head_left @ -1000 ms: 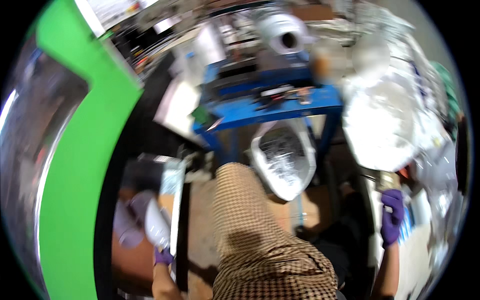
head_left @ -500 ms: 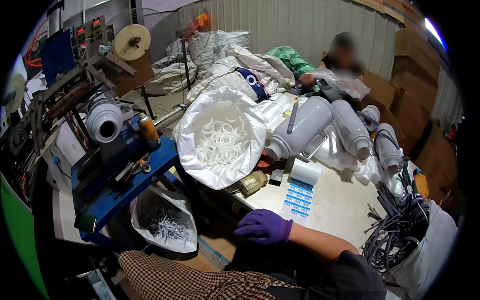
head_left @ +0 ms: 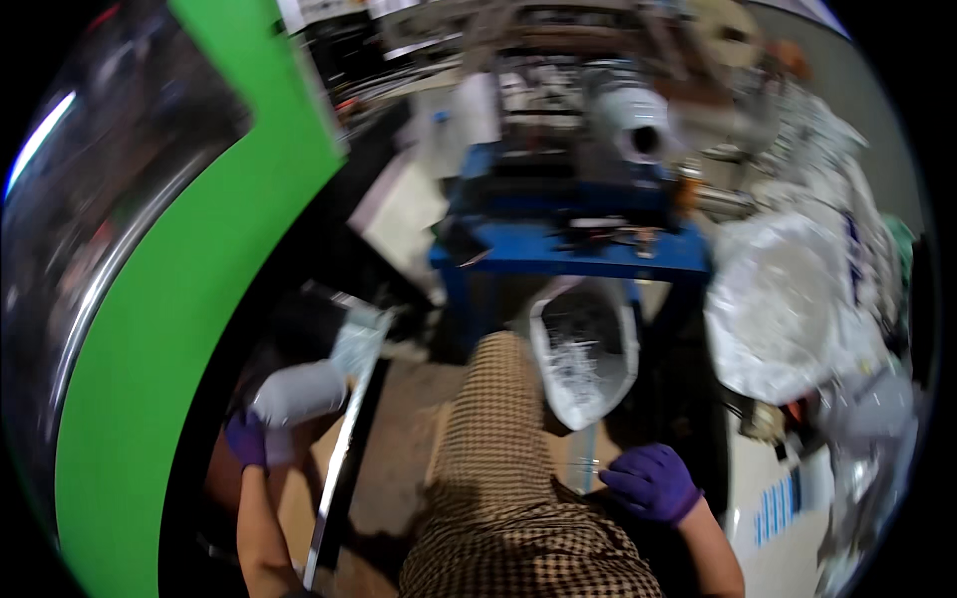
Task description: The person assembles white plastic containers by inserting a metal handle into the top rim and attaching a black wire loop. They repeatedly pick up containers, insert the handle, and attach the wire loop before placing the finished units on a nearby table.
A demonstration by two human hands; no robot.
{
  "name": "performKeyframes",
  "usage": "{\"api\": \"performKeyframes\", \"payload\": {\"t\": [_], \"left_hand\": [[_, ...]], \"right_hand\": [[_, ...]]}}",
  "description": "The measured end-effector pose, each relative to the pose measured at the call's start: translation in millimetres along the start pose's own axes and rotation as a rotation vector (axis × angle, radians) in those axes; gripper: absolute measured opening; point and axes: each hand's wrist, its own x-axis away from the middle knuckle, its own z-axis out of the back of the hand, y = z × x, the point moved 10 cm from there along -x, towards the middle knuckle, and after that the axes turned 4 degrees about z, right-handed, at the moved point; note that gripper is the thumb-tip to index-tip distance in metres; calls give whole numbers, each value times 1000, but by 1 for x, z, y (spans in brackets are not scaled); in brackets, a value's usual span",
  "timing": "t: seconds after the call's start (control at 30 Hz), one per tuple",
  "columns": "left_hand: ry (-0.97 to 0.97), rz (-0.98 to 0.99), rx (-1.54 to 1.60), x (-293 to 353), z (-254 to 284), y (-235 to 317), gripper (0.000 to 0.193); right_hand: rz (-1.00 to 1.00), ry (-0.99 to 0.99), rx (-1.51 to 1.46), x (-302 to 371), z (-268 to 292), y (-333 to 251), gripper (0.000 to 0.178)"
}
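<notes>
White sack [head_left: 586, 414] holds pale strips [head_left: 572, 371]; left hand [head_left: 245, 439] grips a cylinder [head_left: 302, 392], grip of right hand [head_left: 653, 483] unclear.

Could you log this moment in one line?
left hand: at left end of pale cylinder, grip unclear | right hand: near checked cloth, grip unclear | ahead: blue table
</notes>
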Motion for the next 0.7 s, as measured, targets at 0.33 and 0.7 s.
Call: {"api": "performKeyframes", "payload": {"t": [0.33,0.7], "left_hand": [[37,458,639,138,16,-135,28],[90,-480,277,70,-9,147,42]], "right_hand": [[-62,-122,-206,3,-63,-11,35],[-105,-101,-146,6,-46,-5,31]]}}
